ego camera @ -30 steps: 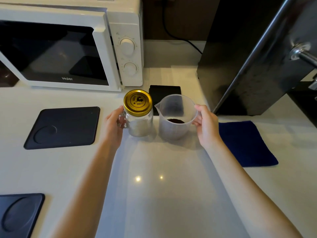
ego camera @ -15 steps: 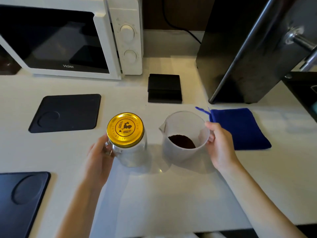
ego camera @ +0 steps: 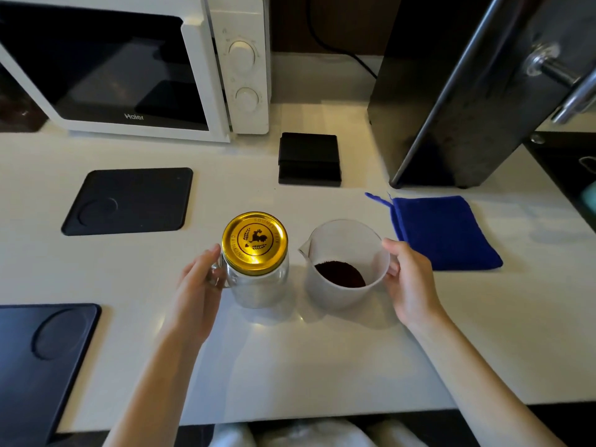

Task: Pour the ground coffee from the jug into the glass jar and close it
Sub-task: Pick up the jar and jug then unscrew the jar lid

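A glass jar stands upright on the white counter, closed by a gold lid with a rooster print. My left hand grips the jar's handle on its left side. Just to the right stands a translucent plastic jug, spout pointing left toward the jar, with dark ground coffee lying in its bottom. My right hand holds the jug's handle on its right side. Jar and jug are close together but apart.
A white microwave stands at the back left, a tall black appliance at the back right. Black mats lie on the left, a small black box behind the jug, a blue cloth right of it.
Both hands have drawn the jar and the jug toward me, away from the microwave and black box. They now rest nearer the front of the counter.
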`<state>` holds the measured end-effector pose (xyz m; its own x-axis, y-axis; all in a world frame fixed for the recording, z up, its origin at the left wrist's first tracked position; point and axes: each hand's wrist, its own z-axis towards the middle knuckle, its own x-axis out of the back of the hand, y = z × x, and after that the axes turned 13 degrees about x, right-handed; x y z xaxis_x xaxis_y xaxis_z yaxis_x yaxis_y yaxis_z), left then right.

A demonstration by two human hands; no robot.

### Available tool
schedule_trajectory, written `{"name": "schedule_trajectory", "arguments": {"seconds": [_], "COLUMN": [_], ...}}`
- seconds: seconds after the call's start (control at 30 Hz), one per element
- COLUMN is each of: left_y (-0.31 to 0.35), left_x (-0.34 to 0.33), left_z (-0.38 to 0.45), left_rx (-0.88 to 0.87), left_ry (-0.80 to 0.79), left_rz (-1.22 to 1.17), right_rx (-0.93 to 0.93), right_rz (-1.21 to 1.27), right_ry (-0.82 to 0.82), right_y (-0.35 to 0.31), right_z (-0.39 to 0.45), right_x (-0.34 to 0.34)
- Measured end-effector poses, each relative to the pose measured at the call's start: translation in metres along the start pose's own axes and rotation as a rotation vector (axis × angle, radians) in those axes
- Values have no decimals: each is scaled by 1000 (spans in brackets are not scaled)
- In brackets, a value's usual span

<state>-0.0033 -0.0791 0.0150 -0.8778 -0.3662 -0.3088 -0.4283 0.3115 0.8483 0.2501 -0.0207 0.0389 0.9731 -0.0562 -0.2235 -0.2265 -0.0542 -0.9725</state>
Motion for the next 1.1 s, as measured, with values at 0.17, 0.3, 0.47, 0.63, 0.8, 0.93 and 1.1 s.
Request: {"name": "schedule_trajectory", "arguments": {"seconds": [0.17, 0.3, 0.47, 0.63, 0.8, 0.93, 1.1], "left_y": [-2, -5, -7, -7, -29, -42, -51], "left_x": [0, 0, 0, -3, 7, 28, 32], "left_z": [3, 6, 9, 4, -2, -9, -14], "left_rx": [-10, -4, -32, -91, -314, -343, -343], "left_ry": [6, 38, 21, 103, 259, 368, 389], "left_rz": [-8, -18, 7, 130, 461, 772, 1272], "right_rx": [45, 116, 340, 561, 805, 910, 1079], "right_rz": [-40, -272, -483, -658, -944, -1185, -1330], "right_ry": [17, -87, -170, -435, -793, -1060, -1182], "right_y": [1, 1, -14, -39, -54, -53, -46], "right_z": [1, 1, 11, 27, 34, 27, 22], "right_x": [1, 6, 7, -16, -67, -99, -117]}}
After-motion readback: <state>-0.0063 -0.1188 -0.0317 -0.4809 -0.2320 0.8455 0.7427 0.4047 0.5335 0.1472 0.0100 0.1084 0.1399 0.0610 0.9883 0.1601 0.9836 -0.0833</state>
